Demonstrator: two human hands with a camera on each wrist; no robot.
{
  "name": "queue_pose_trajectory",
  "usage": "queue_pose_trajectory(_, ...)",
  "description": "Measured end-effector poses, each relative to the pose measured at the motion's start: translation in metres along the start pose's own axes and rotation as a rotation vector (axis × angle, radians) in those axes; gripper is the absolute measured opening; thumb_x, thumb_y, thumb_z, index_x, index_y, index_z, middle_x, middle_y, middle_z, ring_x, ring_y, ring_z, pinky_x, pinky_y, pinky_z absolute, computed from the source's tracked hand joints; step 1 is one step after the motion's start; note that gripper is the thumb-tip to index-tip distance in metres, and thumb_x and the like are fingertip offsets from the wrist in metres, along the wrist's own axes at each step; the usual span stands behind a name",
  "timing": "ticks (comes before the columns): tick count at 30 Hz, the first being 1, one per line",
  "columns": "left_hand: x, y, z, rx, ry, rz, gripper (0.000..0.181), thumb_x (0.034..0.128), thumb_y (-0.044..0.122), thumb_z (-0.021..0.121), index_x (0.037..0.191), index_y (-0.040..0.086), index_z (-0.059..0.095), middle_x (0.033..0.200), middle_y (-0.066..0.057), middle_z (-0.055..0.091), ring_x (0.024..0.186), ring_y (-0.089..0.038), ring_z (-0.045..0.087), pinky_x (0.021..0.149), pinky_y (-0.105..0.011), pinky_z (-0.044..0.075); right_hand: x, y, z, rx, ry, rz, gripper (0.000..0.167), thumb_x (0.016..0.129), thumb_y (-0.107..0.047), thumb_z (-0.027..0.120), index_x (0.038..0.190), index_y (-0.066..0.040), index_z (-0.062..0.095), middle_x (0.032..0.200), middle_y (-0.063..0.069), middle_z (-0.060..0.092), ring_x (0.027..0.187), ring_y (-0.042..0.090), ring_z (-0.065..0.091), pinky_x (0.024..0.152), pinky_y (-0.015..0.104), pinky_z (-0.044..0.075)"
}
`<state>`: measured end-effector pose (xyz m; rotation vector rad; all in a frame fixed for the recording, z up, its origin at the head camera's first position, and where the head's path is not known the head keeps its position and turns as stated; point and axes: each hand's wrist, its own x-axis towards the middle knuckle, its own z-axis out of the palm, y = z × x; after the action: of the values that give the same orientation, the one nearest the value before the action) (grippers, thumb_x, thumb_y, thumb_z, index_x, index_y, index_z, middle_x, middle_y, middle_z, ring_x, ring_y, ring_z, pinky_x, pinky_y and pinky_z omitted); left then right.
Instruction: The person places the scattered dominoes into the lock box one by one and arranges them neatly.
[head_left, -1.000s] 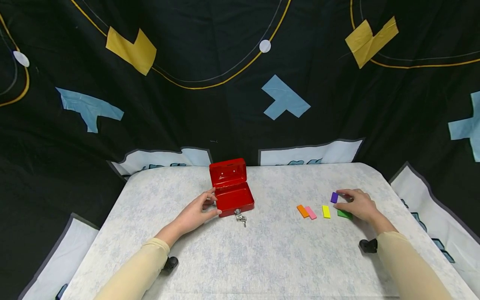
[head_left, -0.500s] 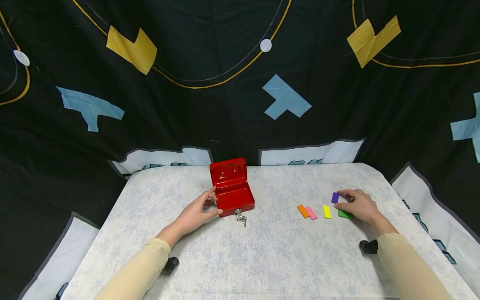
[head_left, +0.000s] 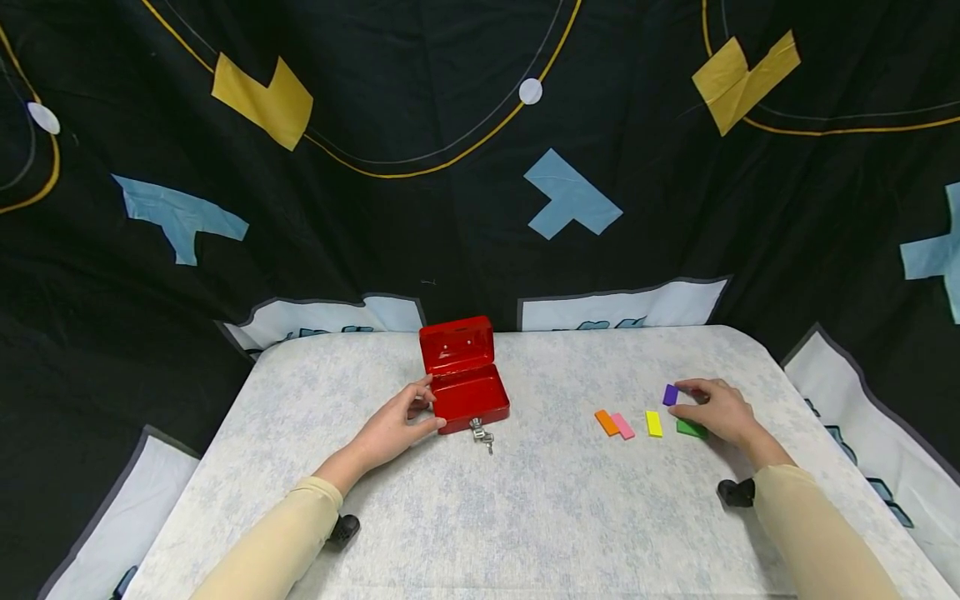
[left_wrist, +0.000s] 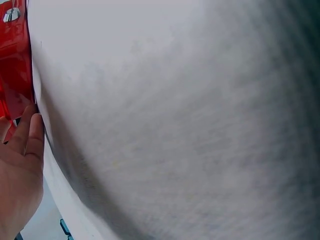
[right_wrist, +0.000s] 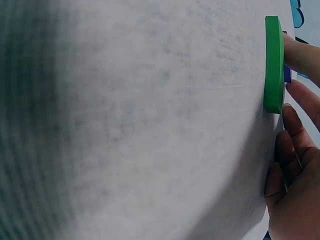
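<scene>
An open red cash box stands on the table, its lid tipped back and a lock with keys hanging at its front. My left hand rests against the box's left side, thumb at the front corner and a finger near the back; the left wrist view shows its fingers fairly straight along the wall. My right hand has thumb and index finger at either end of a small purple block. A green block lies just below that hand and partly hides the purple one in the right wrist view.
Left of the right hand lie a yellow block, a pink block and an orange block, the last two touching or nearly so. The pale cloth-covered table ends against a dark curtain behind.
</scene>
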<state>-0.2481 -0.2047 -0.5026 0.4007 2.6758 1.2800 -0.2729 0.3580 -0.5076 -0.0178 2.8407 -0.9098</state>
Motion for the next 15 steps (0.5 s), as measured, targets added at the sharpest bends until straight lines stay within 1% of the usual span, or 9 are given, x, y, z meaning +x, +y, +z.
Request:
queue_pose_trajectory(3,0.0001,0.0003,0.0005,-0.004,-0.003,-0.002,0.041,0.0940,0.043,0.075,0.119,0.019,0.052,0.166,0.004,0.029,0.132,-0.021,0.052,0.109,-0.042,0.044,-0.0006,0.0002,0.0002,0.017,-0.009,0.010,0.074,0.091,-0.051,0.073,0.144,-0.003,0.052,0.139,0.031,0.047,0.125,0.048,0.042,0.098,0.073,0.027)
queue_pose_trajectory(10,0.0002,0.0001,0.0004,-0.011,0.001,0.006,0.040,0.0944,0.042,0.074,0.120,0.019,0.053,0.166,0.005,0.029,0.129,-0.020,0.052,0.101,-0.042,0.047,-0.0011,-0.0009,0.0006,0.030,-0.010,0.012,0.075,0.092,-0.052,0.072,0.145,-0.003,0.051,0.141,0.031,0.046,0.126,0.048,0.042,0.099,0.073,0.029)
queue_pose_trajectory(15,-0.0002,0.0004,0.0006,-0.013,-0.002,0.005,0.040,0.0949,0.041,0.074,0.120,0.019,0.053,0.167,0.004,0.028,0.129,-0.019,0.052,0.101,-0.042,0.046,-0.0018,-0.0019,0.0008,0.036,-0.010,0.014,0.075,0.092,-0.051,0.072,0.144,-0.002,0.051,0.142,0.031,0.046,0.127,0.048,0.042,0.099,0.073,0.029)
